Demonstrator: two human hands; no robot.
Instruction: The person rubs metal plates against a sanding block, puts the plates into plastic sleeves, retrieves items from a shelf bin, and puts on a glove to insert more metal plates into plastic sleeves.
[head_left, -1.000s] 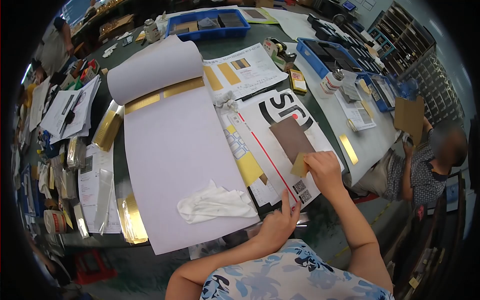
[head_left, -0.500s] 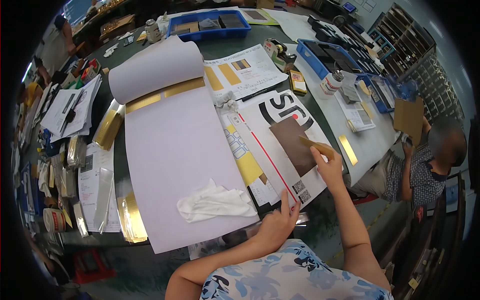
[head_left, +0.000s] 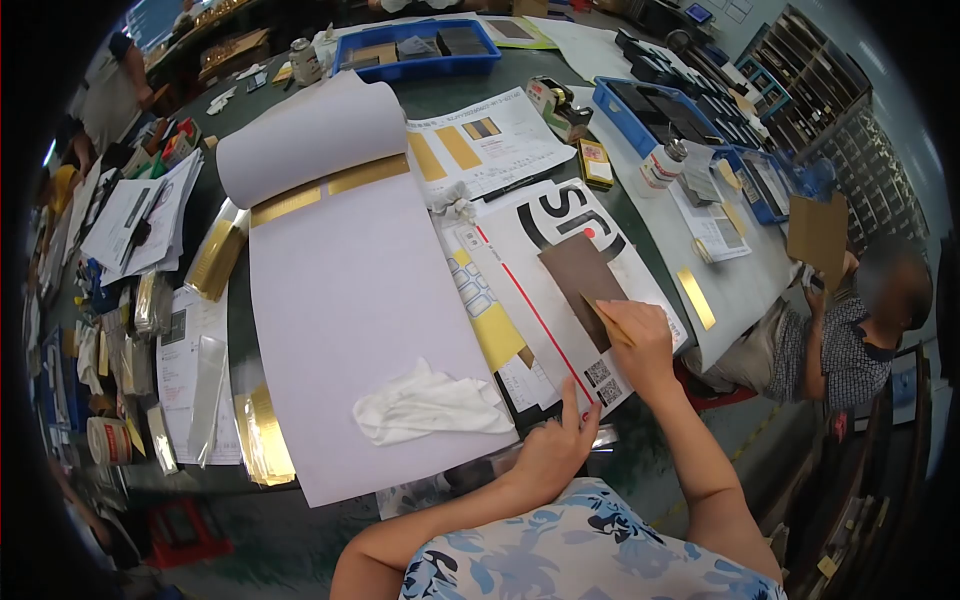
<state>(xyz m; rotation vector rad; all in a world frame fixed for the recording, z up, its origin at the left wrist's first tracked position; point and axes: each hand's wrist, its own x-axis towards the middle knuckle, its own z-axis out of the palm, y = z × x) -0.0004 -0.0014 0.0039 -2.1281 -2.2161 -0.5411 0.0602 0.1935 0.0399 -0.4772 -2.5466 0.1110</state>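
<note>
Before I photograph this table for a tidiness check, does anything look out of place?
A white cloth lies crumpled on the near end of the long pale sheet, as if dropped there. A white wad sits among the printed papers, perhaps stray waste. I see no spill.

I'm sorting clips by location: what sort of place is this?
Probably a workshop or small factory floor: a long green worktable holds blue plastic trays of flat parts, packets of gold-coloured strips lie nearby, and a co-worker sits alongside.
</note>
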